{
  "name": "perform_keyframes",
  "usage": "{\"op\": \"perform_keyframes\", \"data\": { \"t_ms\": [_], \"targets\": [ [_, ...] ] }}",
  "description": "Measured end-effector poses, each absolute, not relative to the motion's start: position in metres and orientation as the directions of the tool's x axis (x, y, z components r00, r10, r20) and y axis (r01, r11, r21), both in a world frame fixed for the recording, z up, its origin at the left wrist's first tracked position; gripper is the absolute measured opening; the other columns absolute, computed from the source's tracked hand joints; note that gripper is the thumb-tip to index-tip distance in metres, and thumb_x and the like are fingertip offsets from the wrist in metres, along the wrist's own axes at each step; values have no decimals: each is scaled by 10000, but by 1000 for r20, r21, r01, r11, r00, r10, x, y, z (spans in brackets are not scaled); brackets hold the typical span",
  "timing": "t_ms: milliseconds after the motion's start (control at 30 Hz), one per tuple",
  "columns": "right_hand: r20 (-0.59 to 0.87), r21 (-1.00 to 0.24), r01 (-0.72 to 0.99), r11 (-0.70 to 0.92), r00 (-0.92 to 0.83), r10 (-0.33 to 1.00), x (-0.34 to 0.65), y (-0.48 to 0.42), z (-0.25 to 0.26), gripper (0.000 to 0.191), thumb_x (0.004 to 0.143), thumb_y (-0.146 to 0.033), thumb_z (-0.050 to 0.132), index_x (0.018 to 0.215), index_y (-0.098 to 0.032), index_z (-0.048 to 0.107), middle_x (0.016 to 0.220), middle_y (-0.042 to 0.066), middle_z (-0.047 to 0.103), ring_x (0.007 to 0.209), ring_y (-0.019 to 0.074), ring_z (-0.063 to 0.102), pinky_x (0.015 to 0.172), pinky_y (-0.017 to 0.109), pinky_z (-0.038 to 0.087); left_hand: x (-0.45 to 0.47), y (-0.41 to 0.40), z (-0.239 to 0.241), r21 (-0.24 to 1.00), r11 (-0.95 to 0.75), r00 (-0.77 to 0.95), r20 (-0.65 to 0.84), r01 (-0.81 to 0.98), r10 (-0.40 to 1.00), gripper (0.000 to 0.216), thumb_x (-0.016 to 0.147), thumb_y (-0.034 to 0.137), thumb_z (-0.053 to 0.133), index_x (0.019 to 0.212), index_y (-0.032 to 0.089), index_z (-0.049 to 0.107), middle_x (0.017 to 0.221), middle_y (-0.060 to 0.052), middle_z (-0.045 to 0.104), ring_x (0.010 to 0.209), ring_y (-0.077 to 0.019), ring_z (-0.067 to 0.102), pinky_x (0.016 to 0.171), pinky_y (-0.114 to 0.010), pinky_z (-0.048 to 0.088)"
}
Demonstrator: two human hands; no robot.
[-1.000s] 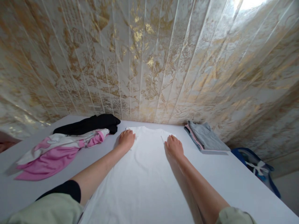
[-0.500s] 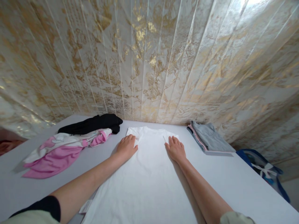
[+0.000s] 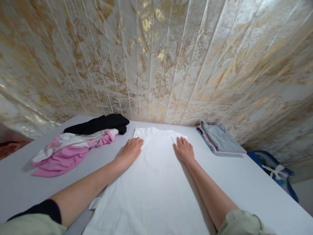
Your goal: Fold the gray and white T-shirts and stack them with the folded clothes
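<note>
A white T-shirt [image 3: 156,176] lies spread out on the table, its neckline at the far end and its body running toward me. At its left edge, just below the sleeve, my left hand [image 3: 132,150] has its fingers curled down and closed on the fabric; the thumb tip is hidden. My right hand [image 3: 184,150] rests palm down at the right edge below the other sleeve, fingers stretched out on the cloth. A small white label [image 3: 94,203] sticks out from the shirt's left side, near my left forearm.
Left on the white table [image 3: 244,182] lie a crumpled pink-and-white garment [image 3: 66,156] and a black garment [image 3: 97,124]. Folded clothes [image 3: 221,138], grey on top, are stacked at the back right. Beyond the right edge is a blue-trimmed clear bag [image 3: 274,171]. A gold-patterned curtain [image 3: 156,71] hangs behind.
My left hand's thumb, spread out before, is now tucked in and its fingers are more curled. My right hand stays nearly in place. The view has tilted slightly.
</note>
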State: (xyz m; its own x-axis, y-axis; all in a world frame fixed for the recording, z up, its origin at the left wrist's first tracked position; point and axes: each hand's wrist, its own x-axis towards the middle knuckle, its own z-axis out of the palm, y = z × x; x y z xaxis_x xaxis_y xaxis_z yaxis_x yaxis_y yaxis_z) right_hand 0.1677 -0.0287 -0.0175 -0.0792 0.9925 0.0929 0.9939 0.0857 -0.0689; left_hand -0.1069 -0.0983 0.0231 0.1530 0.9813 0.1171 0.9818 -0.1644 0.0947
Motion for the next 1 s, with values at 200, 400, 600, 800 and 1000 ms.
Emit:
{"op": "perform_keyframes", "data": {
  "t_ms": [200,400,600,800,1000],
  "targets": [
    [98,-86,992,92,-84,992,168,-29,-17,571,982,-472,280,1479,-199,340,1557,103,302,1431,245,223,1124,452,196,-104,-84,35,108,-139,119,170,984,978,292,913,171,359,905,172,650,995,-106,652,1016,-250,586,905,-380,406],
    [101,-127,983,129,-116,988,169,-31,-15,543,984,-449,274,1465,-211,358,1552,65,324,1428,224,234,1138,471,180,-106,-43,12,143,-183,166,123,973,978,441,936,212,316,1315,158,533,1409,-91,529,1301,-186,468,1077,-311,330],
    [75,-110,975,193,-185,980,166,-31,-9,569,980,-440,298,1465,-147,357,1558,91,306,1437,210,226,1164,421,141,-109,-29,-19,141,-142,138,36,980,990,626,953,441,260,1504,144,277,1596,-76,208,1466,-222,198,1180,-431,149],
    [-14,-95,973,210,-212,977,159,-23,-7,659,978,-494,294,1524,-134,220,1593,83,208,1456,225,177,1166,415,137,-109,-16,-17,142,-58,60,-16,988,998,760,930,596,191,1523,122,213,1609,-85,135,1482,-232,126,1183,-434,126],
    [2,-70,963,262,-262,965,169,-55,-11,678,975,-509,279,1526,-119,218,1590,88,213,1455,223,191,1171,413,137,-111,-8,-12,154,-19,28,-58,988,998,727,944,572,127,1516,139,246,1607,-88,149,1479,-226,144,1175,-426,157]
  ]
}}
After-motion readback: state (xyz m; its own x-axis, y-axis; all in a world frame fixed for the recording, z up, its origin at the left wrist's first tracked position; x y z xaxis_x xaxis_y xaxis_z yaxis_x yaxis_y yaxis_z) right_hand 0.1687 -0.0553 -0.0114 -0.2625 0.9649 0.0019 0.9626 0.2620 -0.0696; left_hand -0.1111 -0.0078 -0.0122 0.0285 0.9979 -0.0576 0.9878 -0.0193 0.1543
